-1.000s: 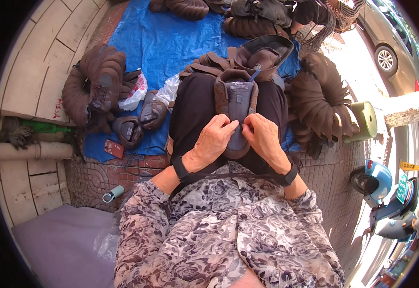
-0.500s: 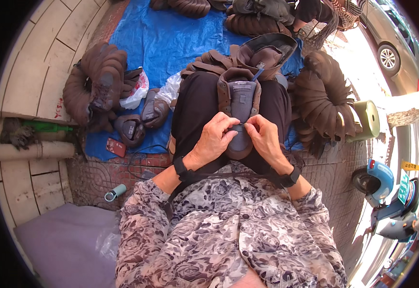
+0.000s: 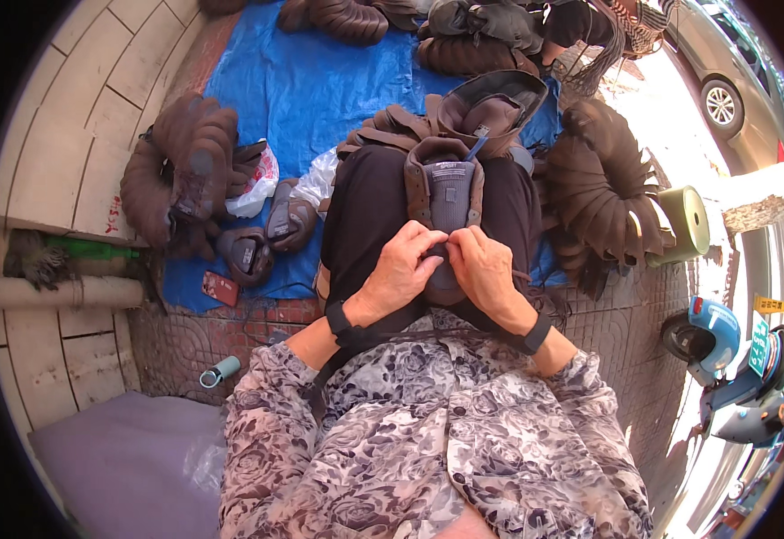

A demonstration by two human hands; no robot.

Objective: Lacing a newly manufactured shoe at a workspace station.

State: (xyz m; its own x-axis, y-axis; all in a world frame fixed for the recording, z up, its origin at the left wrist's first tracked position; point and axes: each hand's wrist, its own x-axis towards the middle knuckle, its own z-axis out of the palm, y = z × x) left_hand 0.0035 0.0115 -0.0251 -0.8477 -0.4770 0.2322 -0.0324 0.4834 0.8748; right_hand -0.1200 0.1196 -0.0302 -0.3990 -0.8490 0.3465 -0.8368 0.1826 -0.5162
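A brown shoe upper with a grey tongue (image 3: pixel 451 187) lies lengthwise on my lap, its toe end toward me. Over its lower middle my left hand (image 3: pixel 405 266) and my right hand (image 3: pixel 482 269) meet, thumbs and forefingers pinched together. Whatever they pinch is too small to make out; it may be a thin lace or thread. Beyond this upper, another dark shoe upper (image 3: pixel 491 103) with a blue strip rests across my knees, beside a fan of brown pieces (image 3: pixel 383 130).
A blue tarp (image 3: pixel 320 90) carries coiled stacks of brown uppers, one at left (image 3: pixel 181 175) and one at right (image 3: pixel 603 171). Two finished-looking uppers (image 3: pixel 266 238), a red phone (image 3: pixel 220 287) and a plastic bag (image 3: pixel 255 184) lie left. A green roll (image 3: pixel 684 225) stands right, near a blue scooter (image 3: pixel 724 359).
My right hand has turned and shifted slightly left, so its fingertips now touch those of my left hand. The view has shifted a little; the upper stays on my lap.
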